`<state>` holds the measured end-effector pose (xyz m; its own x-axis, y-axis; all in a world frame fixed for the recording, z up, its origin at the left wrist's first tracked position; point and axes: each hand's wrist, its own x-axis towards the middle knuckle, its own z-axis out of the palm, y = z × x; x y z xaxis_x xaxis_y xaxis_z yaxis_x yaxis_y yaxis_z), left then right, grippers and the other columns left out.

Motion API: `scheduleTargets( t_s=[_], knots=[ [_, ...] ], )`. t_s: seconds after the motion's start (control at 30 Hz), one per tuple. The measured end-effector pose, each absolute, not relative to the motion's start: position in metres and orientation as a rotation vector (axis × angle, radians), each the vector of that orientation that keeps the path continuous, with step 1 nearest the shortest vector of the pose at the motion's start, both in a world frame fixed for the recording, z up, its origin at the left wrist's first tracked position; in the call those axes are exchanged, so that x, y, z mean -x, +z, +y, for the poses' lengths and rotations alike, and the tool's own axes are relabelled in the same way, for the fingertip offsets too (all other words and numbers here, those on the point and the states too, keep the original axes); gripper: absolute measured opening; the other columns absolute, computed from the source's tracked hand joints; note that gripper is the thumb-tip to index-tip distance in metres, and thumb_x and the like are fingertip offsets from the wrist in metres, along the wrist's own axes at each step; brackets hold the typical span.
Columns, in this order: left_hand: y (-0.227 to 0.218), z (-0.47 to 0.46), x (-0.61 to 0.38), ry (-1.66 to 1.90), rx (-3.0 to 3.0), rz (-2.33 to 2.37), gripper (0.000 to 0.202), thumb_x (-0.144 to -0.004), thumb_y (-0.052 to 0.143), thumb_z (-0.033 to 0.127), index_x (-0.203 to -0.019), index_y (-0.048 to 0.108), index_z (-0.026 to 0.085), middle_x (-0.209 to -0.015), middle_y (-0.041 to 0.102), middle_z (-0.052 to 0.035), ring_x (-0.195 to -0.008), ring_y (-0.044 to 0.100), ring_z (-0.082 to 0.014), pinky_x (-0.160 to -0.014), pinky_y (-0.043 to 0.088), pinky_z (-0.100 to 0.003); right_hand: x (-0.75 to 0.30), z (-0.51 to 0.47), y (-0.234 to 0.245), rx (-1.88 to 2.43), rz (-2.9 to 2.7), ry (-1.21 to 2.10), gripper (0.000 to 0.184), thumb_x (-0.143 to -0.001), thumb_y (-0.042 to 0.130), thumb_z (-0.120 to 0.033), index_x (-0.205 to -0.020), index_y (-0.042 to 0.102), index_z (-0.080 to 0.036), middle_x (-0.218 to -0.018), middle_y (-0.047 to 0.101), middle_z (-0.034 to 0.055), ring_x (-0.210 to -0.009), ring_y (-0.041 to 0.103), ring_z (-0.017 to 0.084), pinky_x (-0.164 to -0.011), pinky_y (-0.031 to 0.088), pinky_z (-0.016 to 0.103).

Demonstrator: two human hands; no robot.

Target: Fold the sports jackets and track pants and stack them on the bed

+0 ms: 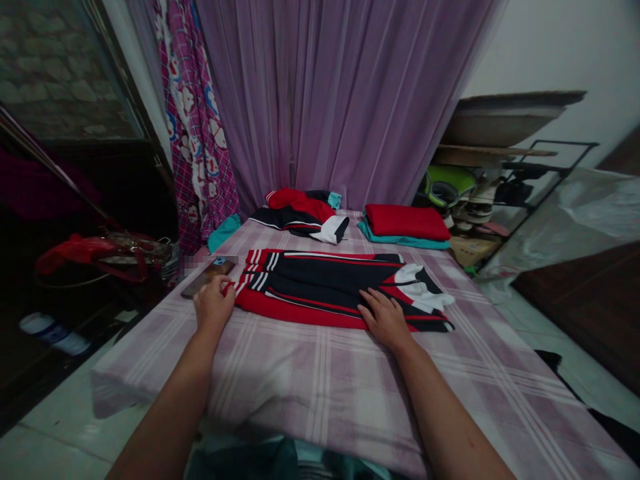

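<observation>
A red, black and white striped garment [330, 283] lies folded lengthwise across a table covered with a pink plaid cloth [310, 380]. My left hand [214, 303] is closed in a pinch on the garment's left end, at the striped cuff edge. Over on the garment's right half, near the white collar part, my right hand [384, 317] lies flat with its fingers spread, pressing down on the cloth.
A phone [207, 275] lies just left of the garment. A crumpled red and black garment [303, 213] and a folded red and teal stack [406, 225] sit at the table's far end. Purple curtain [345, 100] behind; shelves with shoes [480, 193] at right; bags [100, 257] at left.
</observation>
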<state>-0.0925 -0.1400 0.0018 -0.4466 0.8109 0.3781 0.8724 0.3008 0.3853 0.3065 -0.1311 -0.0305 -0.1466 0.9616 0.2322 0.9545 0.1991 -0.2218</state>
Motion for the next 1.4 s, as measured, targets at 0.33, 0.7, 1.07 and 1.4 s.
scheduleTargets(
  t_s=[0.33,0.7,1.07,1.4],
  knots=[
    [0.01,-0.146,0.08,-0.801,1.671,-2.264,0.032,-0.088,0.043,0.025,-0.105,0.069,0.021,-0.127,0.064,-0.0118,-0.118,0.056,-0.0302,-0.098,0.042,-0.046,-0.309,-0.127,-0.037,1.784,-2.186,-0.053,0.047,-0.097,0.042,-0.04,-0.14,0.053,-0.026,-0.147,0.05,0.0112,-0.135,0.044,0.027,-0.109,0.032,0.054],
    [-0.012,-0.133,0.026,-0.275,2.358,-1.832,0.05,-0.094,0.041,0.049,-0.136,0.057,0.026,-0.151,0.046,-0.0076,-0.141,0.039,-0.0291,-0.116,0.022,-0.056,-0.285,-0.141,-0.024,1.856,-2.341,-0.036,0.056,-0.098,0.038,-0.05,-0.149,0.039,-0.027,-0.157,0.035,0.0112,-0.143,0.032,0.029,-0.112,0.025,0.058],
    [-0.012,-0.138,0.028,-0.344,2.334,-1.814,0.049,-0.094,0.043,0.047,-0.136,0.057,0.027,-0.149,0.048,-0.0083,-0.139,0.041,-0.0291,-0.116,0.023,-0.056,-0.289,-0.133,-0.017,1.897,-2.293,-0.018,0.057,-0.099,0.035,-0.049,-0.15,0.038,-0.024,-0.157,0.035,0.0116,-0.145,0.029,0.028,-0.114,0.021,0.057],
    [-0.018,-0.136,0.029,-0.354,2.299,-1.784,0.047,-0.094,0.044,0.044,-0.135,0.057,0.027,-0.149,0.048,-0.0087,-0.139,0.042,-0.0283,-0.116,0.024,-0.056,-0.289,-0.136,-0.007,1.734,-2.202,-0.182,0.055,-0.099,0.037,-0.046,-0.15,0.038,-0.025,-0.159,0.03,0.011,-0.147,0.025,0.028,-0.116,0.015,0.055]
  ],
)
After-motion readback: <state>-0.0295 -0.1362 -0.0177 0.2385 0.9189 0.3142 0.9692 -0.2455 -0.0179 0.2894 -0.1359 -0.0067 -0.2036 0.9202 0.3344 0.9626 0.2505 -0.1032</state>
